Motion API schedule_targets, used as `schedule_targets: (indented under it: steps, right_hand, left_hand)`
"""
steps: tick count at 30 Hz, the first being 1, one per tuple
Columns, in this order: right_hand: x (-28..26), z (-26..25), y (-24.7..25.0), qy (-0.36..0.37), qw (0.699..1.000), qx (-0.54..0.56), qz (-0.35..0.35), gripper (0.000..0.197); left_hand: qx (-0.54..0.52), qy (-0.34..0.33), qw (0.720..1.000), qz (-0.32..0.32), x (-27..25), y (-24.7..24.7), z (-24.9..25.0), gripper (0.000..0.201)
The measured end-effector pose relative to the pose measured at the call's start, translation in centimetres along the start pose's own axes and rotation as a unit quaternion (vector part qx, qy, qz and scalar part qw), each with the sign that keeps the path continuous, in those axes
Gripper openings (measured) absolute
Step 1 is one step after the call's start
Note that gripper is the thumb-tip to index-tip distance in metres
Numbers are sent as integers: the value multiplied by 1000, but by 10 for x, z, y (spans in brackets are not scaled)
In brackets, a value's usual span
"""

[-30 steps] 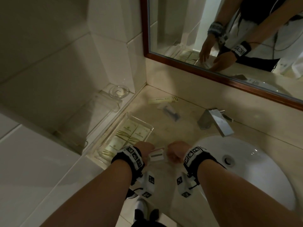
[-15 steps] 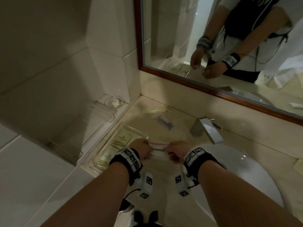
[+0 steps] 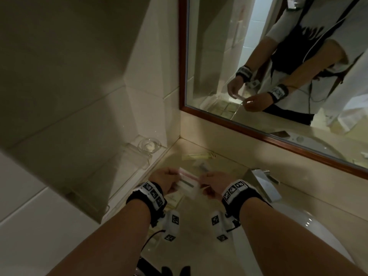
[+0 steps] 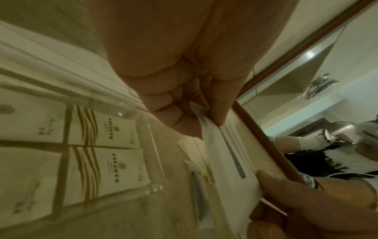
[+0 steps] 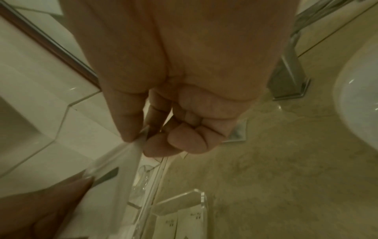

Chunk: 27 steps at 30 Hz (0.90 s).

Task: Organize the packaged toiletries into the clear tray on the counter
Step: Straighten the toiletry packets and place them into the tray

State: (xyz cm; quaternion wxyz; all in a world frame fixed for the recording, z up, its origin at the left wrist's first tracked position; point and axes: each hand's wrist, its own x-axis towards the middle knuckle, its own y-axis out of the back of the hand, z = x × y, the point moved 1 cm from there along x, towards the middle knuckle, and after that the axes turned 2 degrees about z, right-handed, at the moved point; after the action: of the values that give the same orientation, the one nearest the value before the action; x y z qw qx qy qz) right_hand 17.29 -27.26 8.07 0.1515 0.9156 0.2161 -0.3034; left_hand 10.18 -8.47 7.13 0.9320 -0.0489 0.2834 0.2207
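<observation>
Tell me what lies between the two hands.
A flat white packet spans the gap, pinched at one end by the left hand and at the other by the right hand; clearest in the head view.

Both forearms are reaching toward twelve o'clock; the left hand (image 3: pixel 166 179) and right hand (image 3: pixel 214 183) are each pinching with curled fingers.

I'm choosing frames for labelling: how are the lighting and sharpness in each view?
Head view: dim, shadowed wall, packet and counter items motion-blurred. Left wrist view: yellowish, fisheye-bent mirror frame, box print in the clear tray smeared. Right wrist view: murky, soft throughout, glare on the sink.
</observation>
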Motion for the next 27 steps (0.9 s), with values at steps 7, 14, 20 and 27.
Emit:
schedule_targets:
  steps: [7,14,20,27]
  right_hand:
    - [37,0,-40,2,991,-130,19,10]
    - [66,23,-55,-30,995,-86,42,10]
    - [75,36,-55,-35,995,-51,74,20]
    - [80,39,-48,-66,994,-19,88,20]
  left_hand:
    - [19,43,999,15,26,36,-17,14]
    - [99,66,992,31,66,49,-50,7]
    - [189,36,980,55,83,53,-66,9]
    - [259,18,964,50,83,50,-66,11]
